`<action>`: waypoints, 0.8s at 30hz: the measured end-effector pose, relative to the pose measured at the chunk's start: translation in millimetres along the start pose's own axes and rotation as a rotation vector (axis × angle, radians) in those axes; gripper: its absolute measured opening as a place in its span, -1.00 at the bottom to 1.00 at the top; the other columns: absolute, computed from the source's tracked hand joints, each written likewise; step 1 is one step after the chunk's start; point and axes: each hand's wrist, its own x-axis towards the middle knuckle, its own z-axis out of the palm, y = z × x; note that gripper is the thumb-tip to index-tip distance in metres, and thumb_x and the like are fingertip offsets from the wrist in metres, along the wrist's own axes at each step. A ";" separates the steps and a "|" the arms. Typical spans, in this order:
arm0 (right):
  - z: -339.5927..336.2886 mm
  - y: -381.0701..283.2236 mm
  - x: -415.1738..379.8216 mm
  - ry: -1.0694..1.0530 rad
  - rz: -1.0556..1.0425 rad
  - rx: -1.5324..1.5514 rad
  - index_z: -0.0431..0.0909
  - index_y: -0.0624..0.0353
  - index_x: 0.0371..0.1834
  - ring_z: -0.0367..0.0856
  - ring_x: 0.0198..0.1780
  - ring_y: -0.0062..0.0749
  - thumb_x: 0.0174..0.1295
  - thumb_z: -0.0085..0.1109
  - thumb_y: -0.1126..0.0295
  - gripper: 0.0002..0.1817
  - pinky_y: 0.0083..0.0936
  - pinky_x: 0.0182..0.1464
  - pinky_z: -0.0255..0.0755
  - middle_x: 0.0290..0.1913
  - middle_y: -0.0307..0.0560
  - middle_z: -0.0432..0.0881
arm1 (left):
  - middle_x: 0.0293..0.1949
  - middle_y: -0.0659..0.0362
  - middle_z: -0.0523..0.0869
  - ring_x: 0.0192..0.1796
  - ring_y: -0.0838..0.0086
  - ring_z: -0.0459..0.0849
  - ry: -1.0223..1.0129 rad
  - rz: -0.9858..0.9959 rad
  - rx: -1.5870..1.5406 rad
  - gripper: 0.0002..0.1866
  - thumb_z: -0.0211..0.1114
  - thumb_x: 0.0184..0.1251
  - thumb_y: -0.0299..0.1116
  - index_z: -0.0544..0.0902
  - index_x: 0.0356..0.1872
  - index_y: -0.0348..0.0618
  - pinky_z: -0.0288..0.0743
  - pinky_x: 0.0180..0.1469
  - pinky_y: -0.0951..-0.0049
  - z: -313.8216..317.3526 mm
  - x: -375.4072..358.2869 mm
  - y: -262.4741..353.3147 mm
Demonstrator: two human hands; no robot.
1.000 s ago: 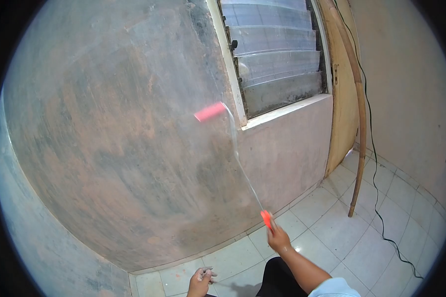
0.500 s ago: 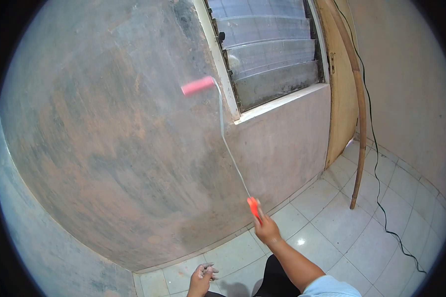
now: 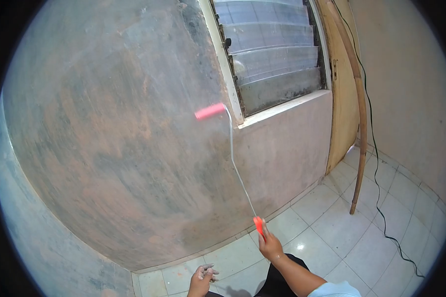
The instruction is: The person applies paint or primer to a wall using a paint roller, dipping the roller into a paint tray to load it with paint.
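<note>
My right hand (image 3: 270, 245) is wrapped round the orange-red handle of a paint roller (image 3: 233, 153). Its long, bent metal rod runs up to the pink roller sleeve (image 3: 210, 111), which is against the patchy grey-brown wall (image 3: 134, 148), just left of the window's lower corner. Low in the view, my left hand (image 3: 201, 280) hangs over the floor, whitish residue on its fingertips. Its fingers are loosely curled and apart, with nothing seen in them.
A louvred window (image 3: 277, 54) with a white sill (image 3: 285, 109) is set in the wall. To its right are a yellowish door (image 3: 343, 109), a leaning wooden pole (image 3: 362, 123) and a dark cable (image 3: 379, 203) trailing across the tiled floor (image 3: 332, 230).
The roller sleeve has moved down the wall and slightly right in view, and my right hand has come down with it. My left hand is almost unmoved. The view has shifted slightly.
</note>
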 end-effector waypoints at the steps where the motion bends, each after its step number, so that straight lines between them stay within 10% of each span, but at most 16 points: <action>1: 7.1 6.6 -12.1 -0.001 -0.003 -0.003 0.03 -0.02 0.56 0.58 -0.32 0.23 0.36 0.03 0.31 -0.30 0.00 -0.24 0.46 -0.32 0.27 0.62 | -0.15 0.15 0.69 -0.21 0.43 0.59 0.002 -0.018 0.000 -0.70 0.06 0.55 -0.25 0.52 0.18 -0.10 0.53 -0.11 0.35 0.2 -3.5 0.2; 9: -44.1 -130.4 141.8 0.202 -0.229 0.127 -0.04 -0.06 0.57 0.57 -0.31 0.28 0.38 -0.02 0.30 -0.29 0.02 -0.26 0.40 -0.34 0.36 0.59 | -0.16 0.14 0.69 -0.23 0.44 0.62 -0.005 0.051 -0.024 -0.69 0.08 0.55 -0.23 0.53 0.16 -0.13 0.54 -0.11 0.38 8.0 5.6 0.6; 18: 0.3 39.9 -25.0 -0.047 0.024 -0.059 -0.12 -0.08 0.59 0.59 -0.29 0.27 0.38 -0.02 0.26 -0.25 0.02 -0.22 0.45 -0.32 0.32 0.62 | -0.18 0.18 0.61 -0.24 0.48 0.50 0.066 -0.096 -0.092 -0.73 0.01 0.58 -0.27 0.51 0.15 -0.10 0.49 -0.13 0.43 -3.4 -14.2 -5.1; 24: -34.2 -85.8 105.0 0.137 -0.149 0.085 -0.01 -0.05 0.57 0.59 -0.27 0.24 0.37 0.00 0.29 -0.30 -0.01 -0.23 0.43 -0.33 0.30 0.61 | -0.17 0.18 0.60 -0.23 0.46 0.50 0.049 -0.080 -0.045 -0.72 -0.02 0.59 -0.25 0.51 0.14 -0.10 0.48 -0.14 0.42 9.4 -21.3 14.4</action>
